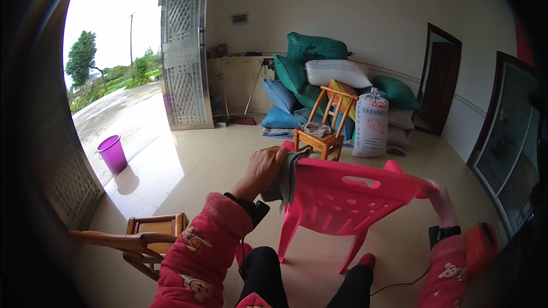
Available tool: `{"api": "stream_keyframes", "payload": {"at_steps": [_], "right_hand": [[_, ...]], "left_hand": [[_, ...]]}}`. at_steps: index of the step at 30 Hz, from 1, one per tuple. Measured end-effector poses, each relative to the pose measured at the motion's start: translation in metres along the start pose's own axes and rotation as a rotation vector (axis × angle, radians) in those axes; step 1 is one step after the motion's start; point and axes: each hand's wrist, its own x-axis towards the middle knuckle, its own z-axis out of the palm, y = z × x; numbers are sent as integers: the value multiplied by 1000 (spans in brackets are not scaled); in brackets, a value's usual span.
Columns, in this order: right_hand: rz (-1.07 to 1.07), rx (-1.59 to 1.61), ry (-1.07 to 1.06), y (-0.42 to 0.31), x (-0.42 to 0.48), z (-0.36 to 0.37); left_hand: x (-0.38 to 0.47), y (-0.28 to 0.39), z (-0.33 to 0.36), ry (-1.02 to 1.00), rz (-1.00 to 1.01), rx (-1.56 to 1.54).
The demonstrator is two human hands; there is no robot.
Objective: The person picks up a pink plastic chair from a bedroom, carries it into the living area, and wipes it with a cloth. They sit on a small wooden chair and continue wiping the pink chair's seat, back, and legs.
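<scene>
A pink plastic chair [342, 196] stands before me, its slotted backrest facing me. My left hand [265, 169] is closed around a grey cloth [287, 177], pressed at the upper left corner of that backrest. The cloth hangs down past the chair's side edge. My right hand [441, 201] grips the backrest at its right edge; its fingertips are partly hidden behind the plastic. On both wrists sit black straps, and a cable runs across the floor below the right one.
A wooden chair [156, 239] is close by at lower left. Beyond the pink chair, another wooden chair [323, 139] carries a crumpled cloth [316, 129]. Stuffed sacks [338, 72] pile against the wall. A purple bucket [112, 154] stands by the open metal door [186, 55].
</scene>
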Motion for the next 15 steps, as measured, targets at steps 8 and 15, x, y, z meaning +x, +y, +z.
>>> {"api": "stream_keyframes", "payload": {"at_steps": [8,15], "right_hand": [[-243,-98,186,-105,-17,13],[-54,-65,102,-81,19,22]], "left_hand": [[2,36,11,58,8,30],[15,43,11,106,21,-184]]}}
